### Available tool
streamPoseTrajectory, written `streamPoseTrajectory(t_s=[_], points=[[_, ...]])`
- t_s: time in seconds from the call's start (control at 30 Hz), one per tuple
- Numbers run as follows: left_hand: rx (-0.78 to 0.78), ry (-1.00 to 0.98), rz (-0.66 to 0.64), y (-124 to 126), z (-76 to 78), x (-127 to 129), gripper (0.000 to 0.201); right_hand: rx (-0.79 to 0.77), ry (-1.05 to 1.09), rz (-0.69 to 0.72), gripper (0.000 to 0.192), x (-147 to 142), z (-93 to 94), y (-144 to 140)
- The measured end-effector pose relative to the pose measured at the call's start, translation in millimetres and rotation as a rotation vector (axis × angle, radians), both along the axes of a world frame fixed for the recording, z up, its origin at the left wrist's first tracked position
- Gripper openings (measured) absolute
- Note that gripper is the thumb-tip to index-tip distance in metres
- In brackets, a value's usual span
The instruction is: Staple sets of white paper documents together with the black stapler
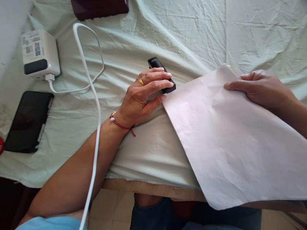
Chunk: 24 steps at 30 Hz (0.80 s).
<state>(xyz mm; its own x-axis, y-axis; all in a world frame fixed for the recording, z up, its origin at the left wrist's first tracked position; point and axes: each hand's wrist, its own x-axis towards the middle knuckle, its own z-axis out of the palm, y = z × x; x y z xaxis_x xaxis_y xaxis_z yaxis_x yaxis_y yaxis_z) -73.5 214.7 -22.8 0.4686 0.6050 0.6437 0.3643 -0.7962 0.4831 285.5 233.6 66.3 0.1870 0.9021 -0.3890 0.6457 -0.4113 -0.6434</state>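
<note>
A small black stapler (pixel 157 64) lies on the pale green cloth, its near end at the corner of a large white paper sheet (pixel 230 140). My left hand (pixel 145 94) is closed over the stapler, fingers on top and thumb below, at the sheet's left corner. My right hand (pixel 260 88) rests flat on the sheet's upper right part, fingers pointing left, pressing it down. The paper runs diagonally and overhangs the table's front edge.
A white power adapter (pixel 39 52) with a white cable (pixel 94 105) sits at the left; the cable crosses my left forearm. A black phone (pixel 27 121) lies at the left edge. A dark object (pixel 99 8) is at the top. The wooden table edge (pixel 153 188) runs below.
</note>
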Motion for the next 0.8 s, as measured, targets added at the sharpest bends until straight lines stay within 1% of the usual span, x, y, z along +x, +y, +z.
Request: streamPoseTrajectory(t_s=[0.07,0.17,0.23,0.4,0.57,0.67,0.8], points=[[-0.017,0.016,0.016,-1.2,1.2,1.3,0.040,-0.094,-0.063,-0.042,0.017,-1.2,0.1,1.9],[-0.118,0.014,0.064,-5.1,3.4,5.5,0.031,-0.122,-0.095,-0.031,0.019,-3.0,1.8,3.3],[-0.148,-0.003,0.084,-7.0,3.7,9.1,0.030,-0.123,-0.109,-0.024,0.020,-2.9,3.3,3.3],[-0.053,-0.027,0.096,-7.3,1.1,15.9,0.033,-0.138,-0.103,-0.010,0.021,0.5,3.7,3.2],[-0.119,-0.029,0.134,-9.5,3.9,19.3,0.032,-0.140,-0.166,0.007,0.023,0.8,1.4,4.8],[-0.110,-0.025,0.135,-10.3,5.5,20.1,0.033,-0.135,-0.208,0.013,0.024,-2.3,2.9,4.9],[-0.106,-0.022,0.126,-9.5,4.0,19.6,0.034,-0.148,-0.209,0.024,0.022,-4.4,5.5,4.2]])
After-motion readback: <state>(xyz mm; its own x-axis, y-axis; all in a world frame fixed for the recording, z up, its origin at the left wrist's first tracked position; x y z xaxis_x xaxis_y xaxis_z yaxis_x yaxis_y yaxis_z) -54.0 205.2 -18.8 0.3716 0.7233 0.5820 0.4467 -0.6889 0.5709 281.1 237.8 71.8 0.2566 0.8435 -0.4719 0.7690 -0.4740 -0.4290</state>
